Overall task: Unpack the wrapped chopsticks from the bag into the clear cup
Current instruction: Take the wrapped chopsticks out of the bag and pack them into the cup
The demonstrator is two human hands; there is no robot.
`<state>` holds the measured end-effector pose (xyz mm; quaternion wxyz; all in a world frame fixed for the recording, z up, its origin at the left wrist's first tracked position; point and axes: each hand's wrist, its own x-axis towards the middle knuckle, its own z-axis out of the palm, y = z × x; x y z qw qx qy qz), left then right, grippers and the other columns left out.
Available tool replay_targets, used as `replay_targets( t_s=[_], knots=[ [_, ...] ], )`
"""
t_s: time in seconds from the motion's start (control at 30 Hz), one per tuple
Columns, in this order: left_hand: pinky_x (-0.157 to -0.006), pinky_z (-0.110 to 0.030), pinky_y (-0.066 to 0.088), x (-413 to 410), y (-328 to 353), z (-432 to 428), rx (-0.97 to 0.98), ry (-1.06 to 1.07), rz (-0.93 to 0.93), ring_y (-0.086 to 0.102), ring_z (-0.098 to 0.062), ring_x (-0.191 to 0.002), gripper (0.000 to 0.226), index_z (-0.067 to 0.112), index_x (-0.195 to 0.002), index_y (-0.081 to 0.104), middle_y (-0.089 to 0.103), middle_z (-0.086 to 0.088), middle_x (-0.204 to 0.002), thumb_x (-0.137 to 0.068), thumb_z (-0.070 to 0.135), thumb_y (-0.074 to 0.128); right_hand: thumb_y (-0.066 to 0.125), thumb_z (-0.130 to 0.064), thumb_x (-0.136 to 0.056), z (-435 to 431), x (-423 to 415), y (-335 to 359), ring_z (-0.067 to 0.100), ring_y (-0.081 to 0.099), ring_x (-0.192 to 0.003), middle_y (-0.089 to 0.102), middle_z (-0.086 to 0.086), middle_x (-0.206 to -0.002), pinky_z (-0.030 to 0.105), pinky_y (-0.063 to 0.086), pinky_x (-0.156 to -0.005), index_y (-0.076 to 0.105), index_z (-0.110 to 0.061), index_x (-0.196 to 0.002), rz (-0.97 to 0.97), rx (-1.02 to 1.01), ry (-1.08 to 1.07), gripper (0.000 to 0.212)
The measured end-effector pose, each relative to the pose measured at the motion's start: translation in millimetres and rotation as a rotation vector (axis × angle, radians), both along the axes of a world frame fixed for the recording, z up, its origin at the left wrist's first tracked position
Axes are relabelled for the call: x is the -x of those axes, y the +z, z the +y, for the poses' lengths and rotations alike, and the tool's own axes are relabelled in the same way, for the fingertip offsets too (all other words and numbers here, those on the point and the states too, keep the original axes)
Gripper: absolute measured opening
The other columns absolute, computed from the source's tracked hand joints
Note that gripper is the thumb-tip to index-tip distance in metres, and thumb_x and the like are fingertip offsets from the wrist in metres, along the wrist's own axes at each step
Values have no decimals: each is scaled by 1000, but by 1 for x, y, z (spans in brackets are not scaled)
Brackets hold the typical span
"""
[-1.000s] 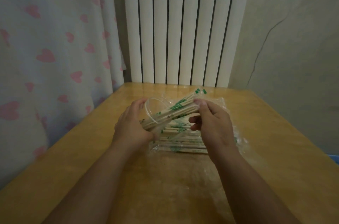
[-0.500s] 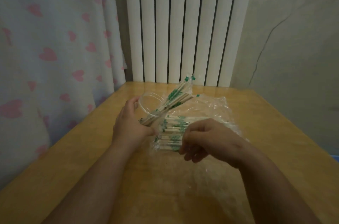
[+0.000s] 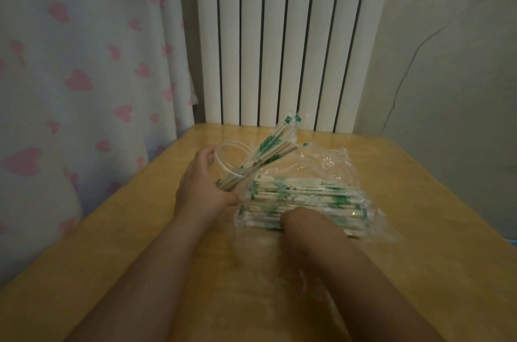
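Several green-printed wrapped chopsticks [image 3: 268, 151] loaded; clear plastic cup [image 3: 228, 155] clamped within left hand [image 3: 201, 193] fingers. Right hand [image 3: 303, 222] in transparent bag [image 3: 333, 165], finger state indeterminable. Next: pinch pairs [image 3: 302, 192] beneath fingertips.

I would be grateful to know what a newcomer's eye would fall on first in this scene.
The left hand grips a tilted clear cup at the middle of the wooden table, with green-printed wrapped chopsticks fanning out of its mouth. Just right of it, the right hand reaches into the clear plastic bag, fingers hidden, at the near edge of a thick stack of more pairs.
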<state>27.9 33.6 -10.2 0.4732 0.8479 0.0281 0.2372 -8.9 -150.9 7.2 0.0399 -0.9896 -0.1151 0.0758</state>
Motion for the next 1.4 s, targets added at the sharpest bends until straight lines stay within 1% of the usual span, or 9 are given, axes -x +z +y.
replay_targets(
  t_s=[0.13, 0.27, 0.4, 0.47, 0.6, 0.83, 1.07, 1.23, 1.4],
  knots=[
    [-107, -46, 39, -2, 0, 0, -8, 0, 3, 39, -20, -135, 116, 37, -140, 32, 46, 5, -144, -44, 20, 96, 59, -36, -92, 1, 4, 2, 26, 55, -113, 56, 6, -125, 37, 48, -91, 54, -20, -130, -36, -85, -54, 41],
    [-106, -44, 40, -2, -1, 1, -17, 1, -2, 39, -20, -135, 115, 36, -140, 33, 46, 4, -144, -45, 19, 96, 53, -43, -96, 1, 8, 3, 21, 61, -80, 62, 5, -86, 30, 47, -72, 62, -12, -80, 95, -60, -113, 37],
    [-105, -42, 40, -2, -2, 1, -21, 0, -4, 40, -20, -134, 115, 38, -140, 32, 46, 5, -143, -45, 20, 96, 45, -26, -97, -2, 11, -2, 30, 38, -138, 32, 11, -156, 44, 36, -108, 42, -11, -143, 150, 61, -2, 49],
    [-104, -41, 40, -2, -2, 1, -26, -3, -3, 40, -19, -134, 115, 38, -140, 32, 46, 5, -143, -46, 19, 95, 38, -21, -99, -2, 11, -7, 27, 4, -151, -2, 4, -165, 47, 15, -118, 9, -15, -157, 156, 24, 31, 65],
    [-106, -44, 40, -1, -1, 0, -31, 2, -8, 40, -20, -134, 114, 38, -138, 33, 47, 5, -142, -45, 21, 96, 39, -18, -99, 1, 9, -12, 24, -5, -151, -14, -2, -163, 46, 11, -120, -6, -23, -156, 37, -91, -16, 73],
    [-105, -41, 40, -2, -2, 1, -37, -2, -11, 41, -19, -133, 114, 39, -138, 33, 46, 5, -143, -44, 21, 96, 52, -19, -91, 6, 8, -5, 28, 58, -112, 57, 10, -129, 36, 48, -87, 58, -13, -125, 47, 0, -59, 34],
    [-103, -37, 40, -1, -2, 0, -36, -15, -14, 40, -19, -134, 114, 36, -141, 33, 46, 4, -144, -47, 19, 95, 39, -34, -101, 7, 11, -17, 27, -11, -150, -17, 2, -163, 47, 4, -121, -7, -21, -156, 141, -32, 26, 74],
    [-104, -41, 40, 0, 0, -1, -38, -10, -9, 40, -20, -134, 113, 37, -140, 33, 45, 5, -144, -47, 20, 95, 42, -32, -99, 7, 5, -21, 28, -9, -150, -12, 1, -164, 47, 4, -121, -2, -20, -156, -28, -125, -30, 73],
    [-105, -45, 40, 0, 0, -2, -40, -11, -9, 39, -20, -134, 112, 39, -139, 33, 45, 6, -144, -47, 23, 95, 46, -25, -96, 5, 3, -18, 31, 34, -131, 39, 5, -144, 46, 30, -109, 41, -21, -142, -149, -63, -13, 47]
  ],
)
